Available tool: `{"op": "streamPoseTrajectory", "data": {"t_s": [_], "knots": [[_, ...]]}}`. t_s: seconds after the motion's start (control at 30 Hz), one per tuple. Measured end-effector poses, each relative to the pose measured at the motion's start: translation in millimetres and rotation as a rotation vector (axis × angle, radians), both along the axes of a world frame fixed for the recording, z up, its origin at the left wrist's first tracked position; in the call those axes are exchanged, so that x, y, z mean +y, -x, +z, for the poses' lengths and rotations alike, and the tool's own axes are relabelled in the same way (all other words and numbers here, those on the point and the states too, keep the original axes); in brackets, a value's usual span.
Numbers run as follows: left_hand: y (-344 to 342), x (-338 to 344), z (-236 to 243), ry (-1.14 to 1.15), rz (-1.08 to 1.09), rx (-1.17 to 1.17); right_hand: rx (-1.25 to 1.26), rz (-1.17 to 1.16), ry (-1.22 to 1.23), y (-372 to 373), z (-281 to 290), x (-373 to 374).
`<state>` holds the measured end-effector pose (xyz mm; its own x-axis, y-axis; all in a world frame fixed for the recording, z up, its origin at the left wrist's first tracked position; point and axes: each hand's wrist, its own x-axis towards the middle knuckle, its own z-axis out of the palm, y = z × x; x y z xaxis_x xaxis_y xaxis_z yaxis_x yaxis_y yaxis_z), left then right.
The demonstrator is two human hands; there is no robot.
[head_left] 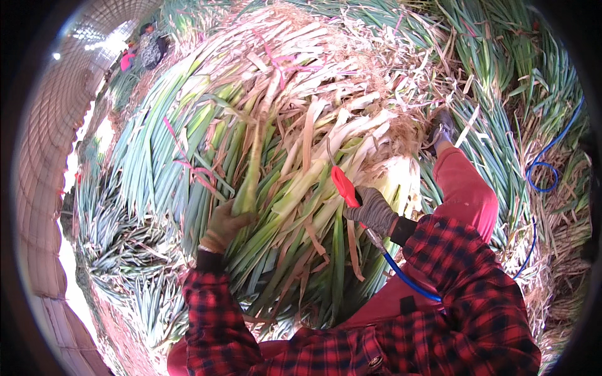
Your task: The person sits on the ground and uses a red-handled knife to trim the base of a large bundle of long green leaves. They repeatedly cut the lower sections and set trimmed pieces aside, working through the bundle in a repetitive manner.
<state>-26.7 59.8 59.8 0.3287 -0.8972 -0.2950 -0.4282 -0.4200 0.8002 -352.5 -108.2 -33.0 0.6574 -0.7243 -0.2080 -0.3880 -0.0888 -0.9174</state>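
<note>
My left hand (227, 227), in a tan glove, is closed round the green part of a long green onion (253, 166). Its pale stem points away from me, over the heap. In a grey glove, my right hand (374, 212) grips a red air blow gun (343, 185) with a thin curved nozzle pointing up and away. A blue hose (406, 277) runs from the gun's lower end past my right sleeve. Beneath both hands lies a big heap of green onions (338, 153), white stems toward the right, with dry brown leaves among them. Pink ties (188, 164) lie on the heap.
More green onions (476, 50) cover the ground behind and to the right. Loops of blue hose (543, 178) lie at the far right. My bent right leg (464, 188) borders the heap. A quilted wall (47, 219) curves along the left; a person (150, 49) is at the far left.
</note>
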Motion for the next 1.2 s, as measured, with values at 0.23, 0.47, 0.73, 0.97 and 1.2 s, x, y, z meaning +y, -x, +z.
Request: {"op": "streamPoseTrajectory", "data": {"t_s": [0.23,0.47,0.73,0.97,1.2], "knots": [[-18.3,4.7,-60.1,0.005,0.127,0.180,-0.016,0.335,0.146,-24.8,5.6,63.7],[-36.3,13.0,-78.0,0.030,0.220,0.306,-0.014,0.432,0.152,-72.9,16.5,53.8],[-46.8,15.5,-92.1,0.121,0.225,0.415,0.117,0.308,0.302,-129.5,20.9,-37.0],[-38.2,19.0,-76.0,0.067,0.242,0.412,0.173,0.220,0.389,-164.1,35.2,-97.3],[-36.7,16.0,-71.5,0.078,0.178,0.584,0.171,0.158,0.522,-179.2,47.4,-149.7]]}}
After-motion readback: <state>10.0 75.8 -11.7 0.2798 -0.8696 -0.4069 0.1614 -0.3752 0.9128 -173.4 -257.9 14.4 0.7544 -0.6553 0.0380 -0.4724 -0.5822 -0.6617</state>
